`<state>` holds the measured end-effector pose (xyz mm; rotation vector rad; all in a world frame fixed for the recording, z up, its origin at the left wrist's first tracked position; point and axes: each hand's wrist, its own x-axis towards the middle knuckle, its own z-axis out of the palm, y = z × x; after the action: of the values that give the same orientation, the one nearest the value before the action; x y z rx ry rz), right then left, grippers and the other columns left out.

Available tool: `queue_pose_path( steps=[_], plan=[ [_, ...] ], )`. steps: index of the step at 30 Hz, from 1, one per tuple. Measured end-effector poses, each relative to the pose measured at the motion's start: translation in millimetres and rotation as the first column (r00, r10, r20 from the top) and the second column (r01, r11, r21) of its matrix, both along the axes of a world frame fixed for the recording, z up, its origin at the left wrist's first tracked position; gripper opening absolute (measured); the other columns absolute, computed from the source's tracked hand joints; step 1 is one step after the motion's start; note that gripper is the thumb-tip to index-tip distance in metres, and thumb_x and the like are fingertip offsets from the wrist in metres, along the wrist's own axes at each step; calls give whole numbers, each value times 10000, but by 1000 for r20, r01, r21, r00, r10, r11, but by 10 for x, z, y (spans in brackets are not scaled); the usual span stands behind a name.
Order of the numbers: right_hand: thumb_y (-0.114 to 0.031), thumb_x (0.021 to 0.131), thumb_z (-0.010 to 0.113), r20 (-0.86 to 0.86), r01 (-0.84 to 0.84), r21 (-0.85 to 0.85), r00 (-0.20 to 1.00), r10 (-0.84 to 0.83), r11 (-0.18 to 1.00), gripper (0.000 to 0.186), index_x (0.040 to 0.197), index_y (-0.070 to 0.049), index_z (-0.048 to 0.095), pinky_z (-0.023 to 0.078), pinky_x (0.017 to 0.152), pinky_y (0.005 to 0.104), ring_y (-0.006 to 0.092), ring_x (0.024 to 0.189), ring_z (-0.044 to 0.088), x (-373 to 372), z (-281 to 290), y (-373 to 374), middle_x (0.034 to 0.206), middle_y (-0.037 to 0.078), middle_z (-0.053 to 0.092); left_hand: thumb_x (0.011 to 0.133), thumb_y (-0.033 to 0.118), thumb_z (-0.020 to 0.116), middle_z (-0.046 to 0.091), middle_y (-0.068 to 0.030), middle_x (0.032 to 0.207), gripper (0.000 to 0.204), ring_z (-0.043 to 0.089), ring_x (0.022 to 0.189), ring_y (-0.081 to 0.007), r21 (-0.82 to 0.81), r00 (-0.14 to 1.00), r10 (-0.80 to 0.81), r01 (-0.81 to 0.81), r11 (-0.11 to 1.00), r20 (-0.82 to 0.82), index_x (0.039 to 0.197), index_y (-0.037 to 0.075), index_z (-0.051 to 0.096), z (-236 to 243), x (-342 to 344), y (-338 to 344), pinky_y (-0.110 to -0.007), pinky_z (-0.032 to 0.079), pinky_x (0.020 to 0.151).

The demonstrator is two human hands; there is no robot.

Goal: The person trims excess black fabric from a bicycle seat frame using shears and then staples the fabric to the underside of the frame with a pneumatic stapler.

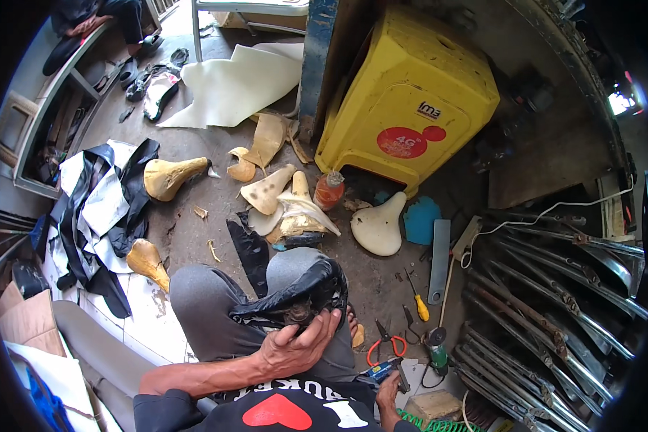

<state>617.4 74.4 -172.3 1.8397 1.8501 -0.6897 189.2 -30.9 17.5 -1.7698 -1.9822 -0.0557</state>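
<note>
In my lap lies a saddle with a shiny black cover (320,284), its dark hollow underside partly showing. My left hand (302,345) is closed around its near edge, fingers curled over the cover. Low on the right, my right hand (389,394) is wrapped around a blue and grey staple gun (381,370), held apart from the saddle. Part of the right hand and the tool is hidden by its angle. Just beyond the tool are red-handled cutters (386,346).
A yellow plastic stool (410,101) stands ahead. Bare saddle foams, including a white one (379,225), lie on the floor. A yellow-handled screwdriver (419,306), a green power tool (437,349) and stacked metal tubes (540,317) are at right. Black-and-white sheeting (101,209) is left; a person (93,21) sits far left.
</note>
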Motion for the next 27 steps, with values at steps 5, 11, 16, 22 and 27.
queue_pose_path(
  steps=[5, 11, 16, 22, 27],
  plan=[
    [-214, 765, 829, 90, -96, -145, 990, 110, 985, 923, 1472, -41, 262, 487, 1026, 542, 520, 1154, 633, 225, 12, 46, 1267, 338, 628, 883, 251, 569, 687, 20, 1270, 494, 456, 1319, -157, 72, 999, 44, -45, 996, 16, 1348, 159, 710, -56, 6, -20, -419, 218, 1167],
    [-319, 825, 683, -241, 104, -151, 961, -139, 983, 344, 866, 21, 706, 565, 644, 430, 276, 644, 720, -841, 970, 668, 712, 148, 721, 930, 273, 513, 654, 22, 1322, 488, 503, 1360, -123, 130, 998, 61, -62, 990, 11, 1359, 126, 693, -164, 59, -100, -506, 96, 1267],
    [-148, 814, 756, -616, -519, 183, 601, 509, 835, 268, 997, 43, 713, 582, 704, 346, 180, 732, 739, -1895, 2435, 1008, 835, 125, 746, 920, 276, 519, 647, 12, 1307, 487, 520, 1334, -112, 140, 999, 22, -27, 990, 33, 1338, 112, 708, -141, 115, -55, -467, 122, 1256],
    [-135, 724, 864, -636, -770, 269, 309, 707, 578, 556, 1212, 63, 688, 628, 865, 379, 337, 995, 775, -2739, 3070, 1143, 1091, 225, 764, 889, 271, 536, 649, 7, 1317, 509, 514, 1337, -105, 154, 998, 39, -46, 987, 47, 1334, 93, 707, -179, 104, -56, -429, 183, 1223],
    [-101, 687, 836, -600, -834, 276, 238, 763, 478, 575, 1219, 56, 687, 632, 876, 392, 341, 1012, 766, -2715, 3014, 1202, 1121, 223, 759, 869, 272, 538, 648, -1, 1328, 531, 512, 1346, -112, 175, 996, 22, -36, 984, 87, 1329, 69, 706, -166, 147, -67, -399, 200, 1214]
  ],
)
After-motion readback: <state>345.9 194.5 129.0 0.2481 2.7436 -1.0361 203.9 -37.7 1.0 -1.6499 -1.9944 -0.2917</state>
